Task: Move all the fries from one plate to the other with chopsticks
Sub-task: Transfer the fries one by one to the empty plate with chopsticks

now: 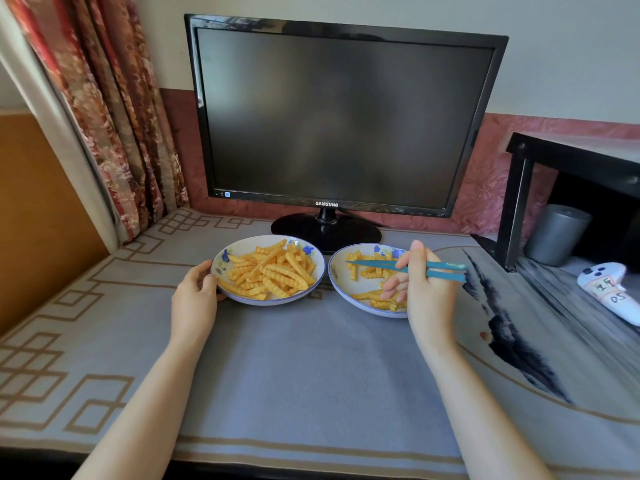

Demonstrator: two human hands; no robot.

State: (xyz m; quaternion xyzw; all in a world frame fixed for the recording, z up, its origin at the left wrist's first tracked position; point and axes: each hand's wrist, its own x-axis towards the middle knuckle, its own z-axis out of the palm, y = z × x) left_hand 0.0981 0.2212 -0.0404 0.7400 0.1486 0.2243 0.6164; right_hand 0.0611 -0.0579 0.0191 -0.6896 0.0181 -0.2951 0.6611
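Note:
Two white plates with blue flower marks stand side by side on the grey mat. The left plate (pixel 221 259) carries a big heap of crinkle-cut fries (pixel 272 273). The right plate (pixel 337 277) holds only several scattered fries (pixel 369 271). My left hand (pixel 195 292) grips the left plate's near-left rim. My right hand (pixel 427 287) is over the right plate, closed on a pair of teal chopsticks (pixel 381 265). Their tips point left above that plate and carry no fry. Part of the right plate is hidden by my hand.
A black monitor (pixel 341 116) on a round stand (pixel 325 230) rises just behind the plates. At the right are a black shelf (pixel 519 202), a grey cylinder (pixel 554 233) and a white controller (pixel 609 289). A curtain (pixel 110 116) hangs at the left.

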